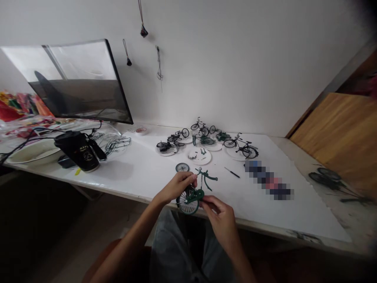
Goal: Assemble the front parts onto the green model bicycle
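A dark green model bicycle (192, 198) is held up over the table's front edge, its spoked wheel low and its handlebar (203, 171) pointing away from me. My left hand (177, 184) is closed on its frame from the upper left, thumb and fingers together. From the lower right, my right hand (220, 214) pinches at the frame beside the round chain cover; whether a small part sits between those fingertips is hidden. Just beyond my left hand lies a loose spoked wheel (182, 167). The frame carries no wheel at its front end.
White plates (207, 160) hold small green parts and several dark model bicycles (240, 147). A thin screwdriver-like tool (232, 172) and a pixelated object (268, 181) lie to the right. On the left are a black cup (77, 151), green part frames (116, 145) and a monitor (85, 82).
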Motion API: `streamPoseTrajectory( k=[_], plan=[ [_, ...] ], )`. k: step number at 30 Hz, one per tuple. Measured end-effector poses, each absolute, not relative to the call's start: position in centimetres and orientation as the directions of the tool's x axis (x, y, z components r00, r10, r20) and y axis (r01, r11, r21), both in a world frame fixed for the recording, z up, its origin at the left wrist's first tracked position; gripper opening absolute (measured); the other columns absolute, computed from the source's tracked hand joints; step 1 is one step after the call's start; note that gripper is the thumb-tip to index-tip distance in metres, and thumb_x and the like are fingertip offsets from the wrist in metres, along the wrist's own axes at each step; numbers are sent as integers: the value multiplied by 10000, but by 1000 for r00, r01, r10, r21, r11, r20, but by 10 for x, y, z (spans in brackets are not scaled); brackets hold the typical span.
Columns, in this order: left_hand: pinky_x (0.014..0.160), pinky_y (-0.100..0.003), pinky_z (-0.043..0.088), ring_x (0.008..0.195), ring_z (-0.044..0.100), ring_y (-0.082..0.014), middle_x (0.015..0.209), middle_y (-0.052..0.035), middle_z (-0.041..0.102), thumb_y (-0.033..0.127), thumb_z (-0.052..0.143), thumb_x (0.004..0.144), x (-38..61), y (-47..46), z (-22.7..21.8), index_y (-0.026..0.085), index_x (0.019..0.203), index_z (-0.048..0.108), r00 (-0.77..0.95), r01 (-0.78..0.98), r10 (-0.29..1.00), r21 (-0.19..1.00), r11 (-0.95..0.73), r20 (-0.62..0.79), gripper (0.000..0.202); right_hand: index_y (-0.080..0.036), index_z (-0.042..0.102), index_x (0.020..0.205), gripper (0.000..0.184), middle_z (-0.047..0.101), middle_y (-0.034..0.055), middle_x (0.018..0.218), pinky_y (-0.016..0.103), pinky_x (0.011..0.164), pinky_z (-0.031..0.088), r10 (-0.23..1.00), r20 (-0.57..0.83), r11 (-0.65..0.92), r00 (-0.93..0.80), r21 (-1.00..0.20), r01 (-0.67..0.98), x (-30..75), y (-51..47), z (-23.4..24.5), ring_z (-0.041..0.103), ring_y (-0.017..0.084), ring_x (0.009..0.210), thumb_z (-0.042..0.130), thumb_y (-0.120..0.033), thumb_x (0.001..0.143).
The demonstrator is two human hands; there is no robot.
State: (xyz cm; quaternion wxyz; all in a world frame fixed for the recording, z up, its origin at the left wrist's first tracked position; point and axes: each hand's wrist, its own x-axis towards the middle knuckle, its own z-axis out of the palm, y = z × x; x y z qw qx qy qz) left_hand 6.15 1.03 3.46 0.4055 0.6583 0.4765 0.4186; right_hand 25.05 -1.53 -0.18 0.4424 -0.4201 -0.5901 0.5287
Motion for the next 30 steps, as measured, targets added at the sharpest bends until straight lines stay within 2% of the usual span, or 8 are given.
streamPoseTrajectory(
  k=[5, 8, 11, 13, 15, 18, 20, 30],
  plan=[
    [593, -222, 383, 645, 484, -127, 693, -20, 570, 490, 435, 979, 64, 15, 37, 125, 765, 628, 122, 317, 979, 928, -195, 164, 465, -199, 664, 1205, 430, 690, 113, 1216, 363, 806, 583, 941, -26, -71, -336, -990, -123, 250, -10, 3, 687, 236, 952, 721, -404, 831],
    [633, -236, 419, 711, 546, -151, 771, -40, 623, 450, 460, 982, 69, 20, 41, 137, 859, 655, 51, 344, 983, 921, -183, 176, 389, -187, 680, 1163, 403, 712, 104, 1151, 347, 805, 579, 940, -55, -115, -337, -980, -160, 246, 2, 6, 682, 231, 943, 731, -404, 828],
    [822, -293, 485, 931, 613, -196, 1036, -84, 652, 378, 489, 989, 70, 19, 46, 185, 1133, 624, -19, 394, 965, 889, -232, 261, 275, -194, 699, 1111, 354, 724, 91, 1100, 337, 811, 570, 947, -61, -120, -314, -977, -173, 242, 17, 9, 676, 236, 971, 734, -401, 826],
    [975, -342, 458, 1142, 560, -223, 1251, -114, 579, 330, 521, 985, 66, 16, 48, 218, 1244, 577, 5, 454, 931, 828, -328, 366, 288, -194, 700, 1095, 347, 723, 93, 1099, 336, 822, 562, 944, -79, -140, -322, -975, -171, 240, 25, 11, 673, 242, 988, 739, -401, 820],
    [1048, -371, 420, 1268, 480, -240, 1370, -118, 507, 303, 576, 963, 60, 13, 49, 244, 1287, 567, 120, 523, 904, 748, -408, 409, 329, -189, 703, 1070, 337, 725, 96, 1093, 340, 862, 550, 937, -101, -164, -334, -972, -167, 238, 33, 12, 667, 251, 1025, 744, -404, 813],
    [998, -392, 436, 1161, 536, -228, 1241, -98, 606, 250, 587, 961, 52, 15, 46, 258, 1279, 595, 273, 595, 872, 641, -485, 406, 318, -207, 704, 1071, 312, 724, 86, 1118, 341, 935, 524, 924, -113, -188, -365, -966, -177, 235, 43, 12, 655, 247, 1082, 730, -398, 826],
    [951, -397, 442, 1054, 568, -215, 1124, -85, 659, 217, 572, 969, 48, 20, 42, 248, 1273, 606, 278, 620, 863, 607, -497, 422, 308, -227, 710, 1081, 291, 725, 76, 1128, 333, 919, 532, 917, -117, -198, -380, -963, -182, 232, 49, 10, 661, 237, 1066, 712, -393, 842],
    [903, -328, 450, 1026, 530, -192, 1046, -69, 659, 163, 580, 955, 38, 38, 33, 218, 1149, 679, 283, 565, 903, 705, -429, 324, 225, -208, 714, 1114, 276, 717, 57, 1007, 281, 755, 519, 845, -132, -144, -519, -989, 18, 238, 66, 0, 643, 199, 910, 617, -382, 922]
  ],
)
